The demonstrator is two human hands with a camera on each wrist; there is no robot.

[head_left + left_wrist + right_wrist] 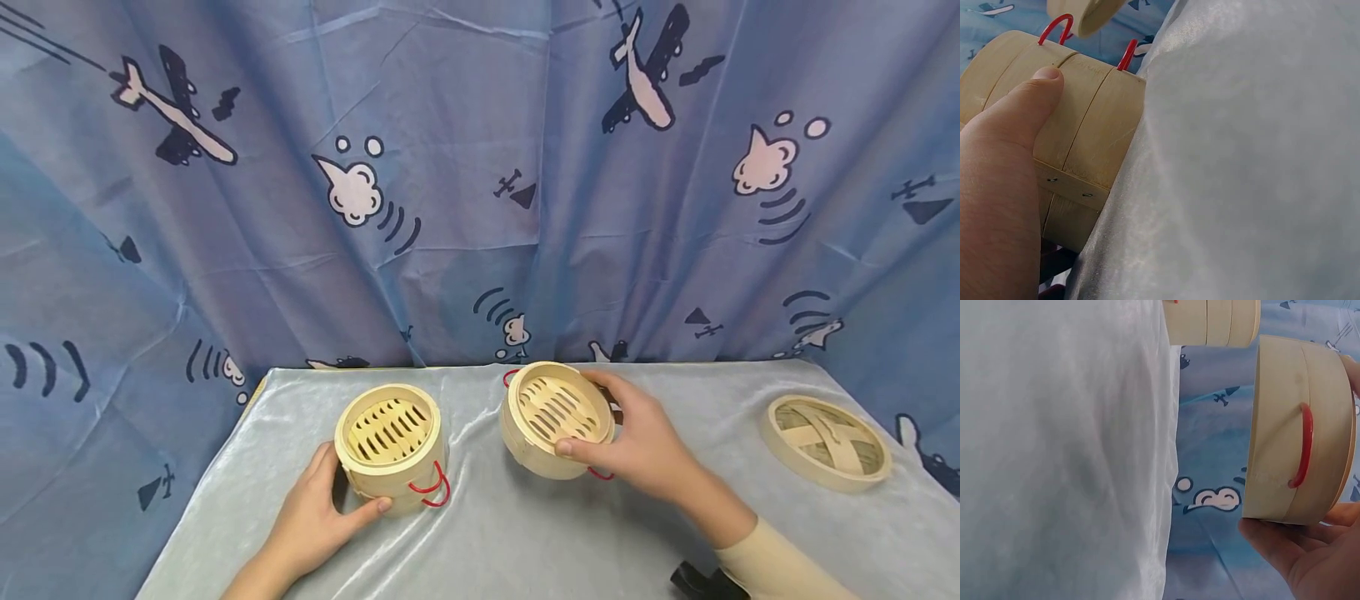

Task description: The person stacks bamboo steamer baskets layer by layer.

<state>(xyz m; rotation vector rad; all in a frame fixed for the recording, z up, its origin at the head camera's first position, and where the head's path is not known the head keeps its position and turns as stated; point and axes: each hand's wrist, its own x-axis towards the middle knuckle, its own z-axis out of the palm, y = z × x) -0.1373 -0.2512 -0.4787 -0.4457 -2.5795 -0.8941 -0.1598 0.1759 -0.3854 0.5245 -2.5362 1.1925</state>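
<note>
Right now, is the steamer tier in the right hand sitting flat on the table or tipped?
Tipped. The steamer tier leans toward the camera in the right hand; the right wrist view shows it clear of the table.

Ahead of you hangs a creased blue curtain printed with cartoon aeroplanes, puffs of cloud and curved dashes; it fills the whole backdrop and drapes down both sides. Below it, you face a counter spread with a pale, shiny, softly wrinkled cloth. The light is even, casting only faint shadows.

pale matt bamboo steamers, glossy red handles, shiny satin tablecloth.
</note>
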